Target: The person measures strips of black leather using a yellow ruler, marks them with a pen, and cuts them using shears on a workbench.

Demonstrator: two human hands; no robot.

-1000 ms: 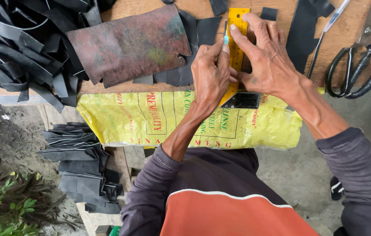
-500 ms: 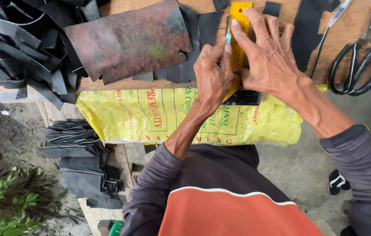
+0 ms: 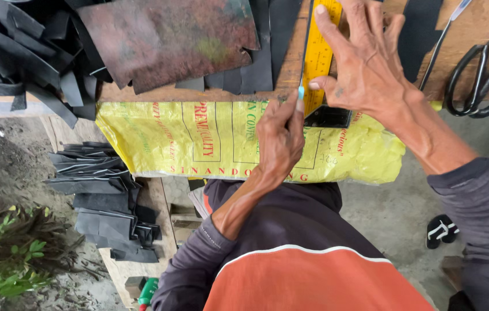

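My left hand (image 3: 280,138) pinches a small blue-tipped marker (image 3: 301,94) against the edge of a yellow ruler (image 3: 319,52). The marker tip sits near the ruler's lower end, by its black head (image 3: 329,118). Spread fingers of my right hand (image 3: 365,69) press the ruler flat onto a black rubber sheet (image 3: 282,34) on the wooden bench. A yellow printed sack (image 3: 210,141) hangs over the bench's near edge, under my left hand.
A rusty metal sheet (image 3: 169,37) lies at the upper left beside a heap of black strips (image 3: 14,52). Black scissors (image 3: 483,75) and a thin metal tool (image 3: 446,34) lie at the right. Cut black pieces (image 3: 106,196) are stacked below the bench; a sandal (image 3: 443,230) is on the floor.
My left hand has slid down along the ruler's edge toward the near side of the bench. My right hand stays pressed on the ruler.
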